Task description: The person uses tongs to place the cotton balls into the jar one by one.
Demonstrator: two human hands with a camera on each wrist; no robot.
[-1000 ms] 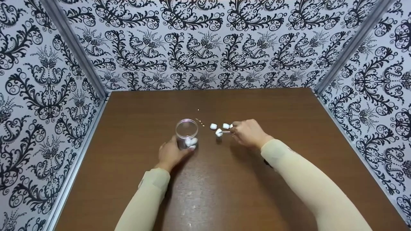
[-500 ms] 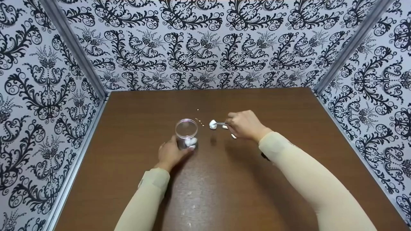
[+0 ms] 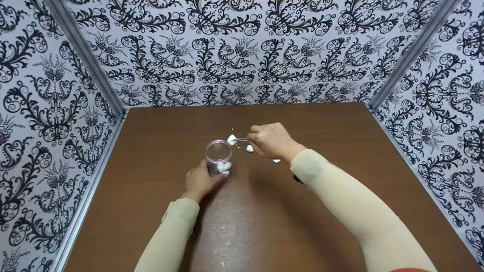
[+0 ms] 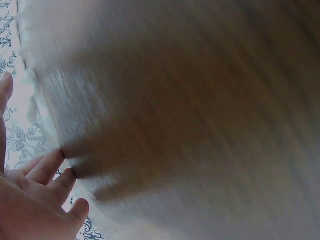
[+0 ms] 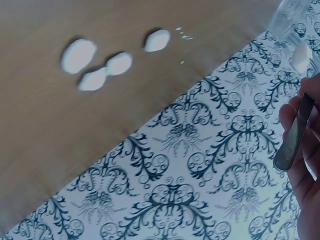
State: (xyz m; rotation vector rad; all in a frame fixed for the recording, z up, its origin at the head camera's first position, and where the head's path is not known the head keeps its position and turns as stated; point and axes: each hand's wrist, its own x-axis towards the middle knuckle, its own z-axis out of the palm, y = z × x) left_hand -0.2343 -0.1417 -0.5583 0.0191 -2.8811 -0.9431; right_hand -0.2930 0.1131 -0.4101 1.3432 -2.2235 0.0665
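Observation:
My left hand (image 3: pixel 198 181) grips the side of a clear jar (image 3: pixel 218 151) standing on the table; white marshmallows (image 3: pixel 224 166) lie in its lower part. In the left wrist view only part of this hand (image 4: pixel 42 195) shows, at the lower left. My right hand (image 3: pixel 273 139) holds a metal fork (image 5: pixel 295 132) by its handle, with its far end pointing left. On that end sits a marshmallow (image 3: pixel 231 139), raised beside the jar's rim on the right. In the right wrist view this marshmallow (image 5: pixel 301 57) overlaps the jar (image 5: pixel 290 17) at the upper right.
Several loose marshmallows (image 5: pixel 120 63) lie on the brown table (image 3: pixel 170 132), one marshmallow (image 3: pixel 250 148) just below my right fingers in the head view. Small white crumbs (image 5: pixel 184 35) are scattered near the jar. Patterned walls (image 3: pixel 242 56) close in the table at the back and both sides.
My right hand has moved left and a little up with the fork and marshmallow, from over the loose marshmallows to the jar's rim. The left hand and jar have stayed in place.

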